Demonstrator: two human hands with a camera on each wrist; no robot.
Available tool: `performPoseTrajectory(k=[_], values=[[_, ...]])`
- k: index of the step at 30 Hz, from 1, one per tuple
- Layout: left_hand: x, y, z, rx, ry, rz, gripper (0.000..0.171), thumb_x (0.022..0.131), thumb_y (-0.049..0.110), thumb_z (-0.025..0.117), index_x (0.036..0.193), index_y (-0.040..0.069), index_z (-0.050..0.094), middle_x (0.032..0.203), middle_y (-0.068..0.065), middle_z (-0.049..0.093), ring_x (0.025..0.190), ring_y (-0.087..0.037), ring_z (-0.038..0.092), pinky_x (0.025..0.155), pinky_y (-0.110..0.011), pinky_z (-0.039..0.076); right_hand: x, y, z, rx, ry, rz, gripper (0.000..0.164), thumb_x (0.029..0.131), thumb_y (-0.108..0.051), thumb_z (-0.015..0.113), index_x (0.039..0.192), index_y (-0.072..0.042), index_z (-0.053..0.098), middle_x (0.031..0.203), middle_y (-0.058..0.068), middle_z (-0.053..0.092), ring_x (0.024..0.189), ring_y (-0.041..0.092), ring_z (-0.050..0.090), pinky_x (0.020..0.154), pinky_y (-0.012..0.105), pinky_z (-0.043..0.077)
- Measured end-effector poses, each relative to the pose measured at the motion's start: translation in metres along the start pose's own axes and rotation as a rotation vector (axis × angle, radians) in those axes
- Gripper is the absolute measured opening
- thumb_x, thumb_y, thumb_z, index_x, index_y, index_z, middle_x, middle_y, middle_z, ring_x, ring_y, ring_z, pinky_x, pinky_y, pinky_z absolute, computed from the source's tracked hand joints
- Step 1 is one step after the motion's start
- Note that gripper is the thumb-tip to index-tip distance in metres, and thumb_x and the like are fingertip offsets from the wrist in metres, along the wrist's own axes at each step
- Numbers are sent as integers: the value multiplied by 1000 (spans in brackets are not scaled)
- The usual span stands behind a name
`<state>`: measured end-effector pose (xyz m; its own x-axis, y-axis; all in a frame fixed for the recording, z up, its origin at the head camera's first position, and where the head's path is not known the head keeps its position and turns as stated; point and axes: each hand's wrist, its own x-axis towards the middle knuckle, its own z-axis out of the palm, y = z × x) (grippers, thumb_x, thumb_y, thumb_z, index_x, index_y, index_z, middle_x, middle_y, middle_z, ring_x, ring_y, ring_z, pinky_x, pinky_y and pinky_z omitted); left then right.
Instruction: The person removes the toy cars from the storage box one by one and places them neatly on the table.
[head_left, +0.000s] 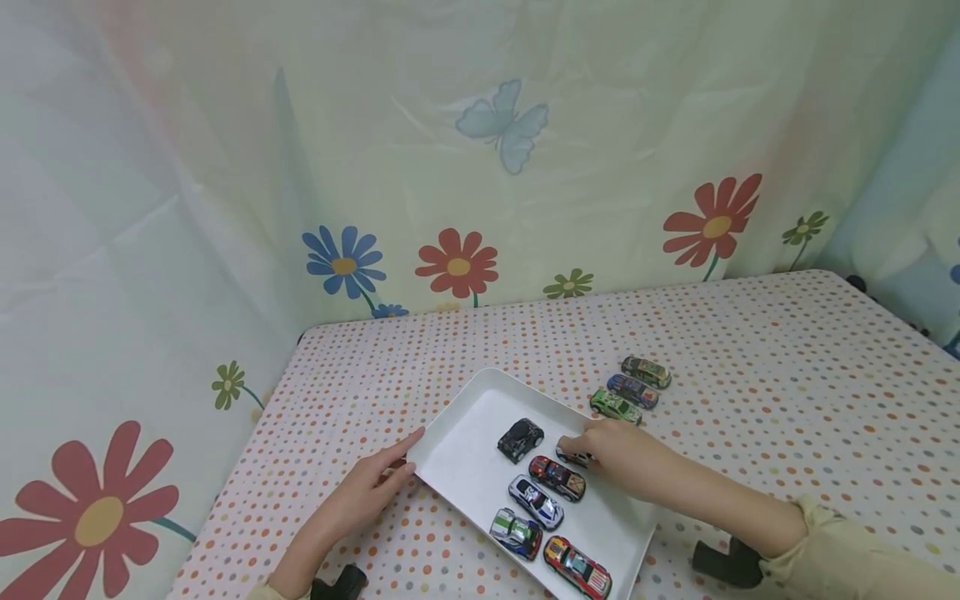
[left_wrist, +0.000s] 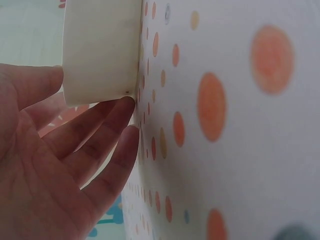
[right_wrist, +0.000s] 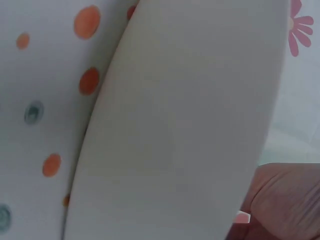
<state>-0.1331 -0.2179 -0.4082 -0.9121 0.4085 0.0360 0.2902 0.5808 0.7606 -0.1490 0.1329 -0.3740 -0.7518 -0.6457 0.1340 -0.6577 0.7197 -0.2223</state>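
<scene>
In the head view a white tray (head_left: pixel 457 462) lies at an angle on the table. My left hand (head_left: pixel 367 492) rests at its left corner. The left wrist view shows the thumb against the tray's wall (left_wrist: pixel 102 50) and loosely extended fingers (left_wrist: pixel 107 145) by its base. Over the right side of the tray, my right hand (head_left: pixel 618 454) pinches a small toy car (head_left: pixel 572 457), mostly hidden by the fingers. Beside it in the tray are a black toy car (head_left: pixel 521 440), a red-and-black one (head_left: pixel 557 478) and a white-and-blue one (head_left: pixel 536 502).
Nearer the tray's front are a green-and-white car (head_left: pixel 516 533) and a red-and-yellow car (head_left: pixel 577 567). Beyond the right rim stand a bright green car (head_left: pixel 615 407), a blue car (head_left: pixel 632 390) and a dark green car (head_left: pixel 646 372) on the dotted tablecloth (head_left: pixel 750 375). A flowered curtain (head_left: pixel 600 167) hangs behind.
</scene>
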Motion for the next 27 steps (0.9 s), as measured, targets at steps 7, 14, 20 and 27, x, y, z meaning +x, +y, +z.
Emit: performPoseTrajectory(k=[7, 14, 20, 27], values=[[1, 0, 0, 7, -7, -18, 48, 99, 26, 48, 145, 15, 37, 142, -16, 38, 114, -31, 52, 85, -38, 48, -4, 3, 1, 61, -16, 44, 39, 69, 7, 75, 105, -8, 73, 77, 3, 60, 68, 15, 56, 57, 26, 47], [1, 1, -1, -12, -9, -23, 49, 99, 24, 49, 145, 14, 37, 135, -16, 48, 108, -26, 56, 83, -36, 48, -11, 8, -2, 110, -10, 17, 40, 72, 5, 74, 109, -8, 71, 83, 1, 63, 72, 14, 57, 59, 25, 48], [0, 0, -1, -31, -21, -22, 50, 99, 24, 49, 146, 12, 36, 120, -12, 58, 101, -21, 59, 79, -32, 49, -17, 13, -17, 121, 52, 19, 44, 77, 4, 72, 119, -8, 66, 95, 3, 65, 79, 15, 59, 62, 27, 49], [1, -1, -1, -25, -16, -17, 50, 99, 25, 50, 145, 13, 36, 117, -11, 59, 98, -19, 60, 78, -31, 49, -16, 41, -41, 47, 169, 135, 47, 80, 2, 70, 125, -8, 61, 103, 15, 63, 88, 31, 61, 67, 40, 52]])
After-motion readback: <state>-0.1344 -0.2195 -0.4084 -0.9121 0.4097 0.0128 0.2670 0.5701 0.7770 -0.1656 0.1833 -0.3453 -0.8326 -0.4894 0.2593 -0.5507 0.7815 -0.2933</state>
